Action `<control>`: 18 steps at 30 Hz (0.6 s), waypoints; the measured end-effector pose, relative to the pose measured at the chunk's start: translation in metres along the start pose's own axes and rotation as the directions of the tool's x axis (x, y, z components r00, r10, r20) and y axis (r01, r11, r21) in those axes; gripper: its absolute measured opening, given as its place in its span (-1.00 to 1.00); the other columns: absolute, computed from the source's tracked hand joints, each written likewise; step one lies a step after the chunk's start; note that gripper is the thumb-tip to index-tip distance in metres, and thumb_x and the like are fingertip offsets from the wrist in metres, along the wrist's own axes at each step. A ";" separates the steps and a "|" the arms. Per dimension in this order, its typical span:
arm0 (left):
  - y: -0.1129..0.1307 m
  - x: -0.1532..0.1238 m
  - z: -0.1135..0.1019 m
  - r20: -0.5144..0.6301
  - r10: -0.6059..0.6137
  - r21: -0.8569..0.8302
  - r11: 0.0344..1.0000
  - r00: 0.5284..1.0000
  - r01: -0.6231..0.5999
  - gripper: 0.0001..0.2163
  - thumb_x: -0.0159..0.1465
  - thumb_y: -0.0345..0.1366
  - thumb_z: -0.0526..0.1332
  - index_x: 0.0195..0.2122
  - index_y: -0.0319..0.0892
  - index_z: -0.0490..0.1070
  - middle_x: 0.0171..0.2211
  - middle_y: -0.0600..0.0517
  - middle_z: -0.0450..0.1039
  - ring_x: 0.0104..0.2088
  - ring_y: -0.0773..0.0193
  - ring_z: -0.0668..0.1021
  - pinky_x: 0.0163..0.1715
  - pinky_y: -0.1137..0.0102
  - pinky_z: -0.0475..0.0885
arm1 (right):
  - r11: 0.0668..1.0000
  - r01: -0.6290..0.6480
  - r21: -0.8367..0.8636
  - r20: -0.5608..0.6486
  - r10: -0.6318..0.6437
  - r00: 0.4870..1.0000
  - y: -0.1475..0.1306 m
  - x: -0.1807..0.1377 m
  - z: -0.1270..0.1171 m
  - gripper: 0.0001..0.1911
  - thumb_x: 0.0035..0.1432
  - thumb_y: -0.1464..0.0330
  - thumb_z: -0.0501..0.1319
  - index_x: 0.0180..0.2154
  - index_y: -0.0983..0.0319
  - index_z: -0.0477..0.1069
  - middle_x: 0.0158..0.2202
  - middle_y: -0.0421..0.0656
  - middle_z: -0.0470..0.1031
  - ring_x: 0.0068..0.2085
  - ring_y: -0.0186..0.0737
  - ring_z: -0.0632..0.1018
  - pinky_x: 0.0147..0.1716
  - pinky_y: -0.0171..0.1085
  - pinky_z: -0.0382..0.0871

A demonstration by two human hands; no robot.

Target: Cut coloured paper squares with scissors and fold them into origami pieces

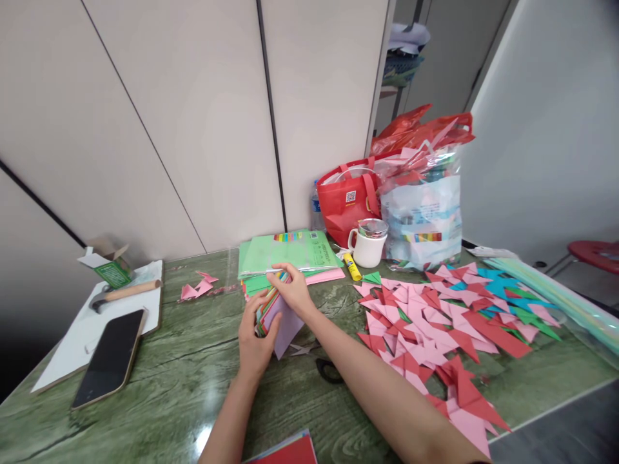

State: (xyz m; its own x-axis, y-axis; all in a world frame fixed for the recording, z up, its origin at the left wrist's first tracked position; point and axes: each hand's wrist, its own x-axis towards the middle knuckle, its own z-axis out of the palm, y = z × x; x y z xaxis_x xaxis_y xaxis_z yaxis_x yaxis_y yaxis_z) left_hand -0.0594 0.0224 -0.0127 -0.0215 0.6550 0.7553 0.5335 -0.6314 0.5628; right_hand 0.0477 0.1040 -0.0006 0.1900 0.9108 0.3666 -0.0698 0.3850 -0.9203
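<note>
My left hand (255, 345) grips a stack of coloured paper sheets (279, 319) from below, a lilac sheet facing me. My right hand (293, 290) curls over the top edge of the same stack, fingers pinching among the sheets. Both hands hold it just above the green tabletop (184, 374). Behind the stack lies a green paper packet (285, 252) on more loose sheets. Black-handled scissors (325, 367) lie under my right forearm.
A heap of folded pink, red, blue and green paper shapes (445, 328) covers the right side. A white mug (368, 245), a yellow glue stick (352, 266), a red bag (349, 196) and a plastic bag (422, 212) stand behind. At left: phone (110, 357), hammer (126, 294), white board.
</note>
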 end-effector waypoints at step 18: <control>-0.002 -0.007 0.009 -0.141 0.025 0.045 0.999 0.990 -0.019 -0.73 0.21 -0.33 0.18 -0.06 -0.19 0.27 -0.09 -0.11 0.38 -0.03 0.15 0.44 -0.01 0.19 0.32 | 1.000 -0.025 -0.011 -0.181 0.023 0.983 0.007 -0.017 0.004 -0.62 0.13 0.13 -0.01 -0.61 0.21 0.19 -0.62 -0.31 0.17 -0.51 -0.34 0.24 -0.47 -0.35 0.16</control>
State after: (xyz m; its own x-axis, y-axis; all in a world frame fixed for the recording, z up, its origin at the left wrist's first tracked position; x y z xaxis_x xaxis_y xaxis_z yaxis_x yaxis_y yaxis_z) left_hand -0.0527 0.0230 -0.0223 -0.1269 0.5743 0.8087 0.5711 -0.6243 0.5330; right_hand 0.0399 0.0913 -0.0126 0.3622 0.8773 0.3149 -0.0638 0.3604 -0.9306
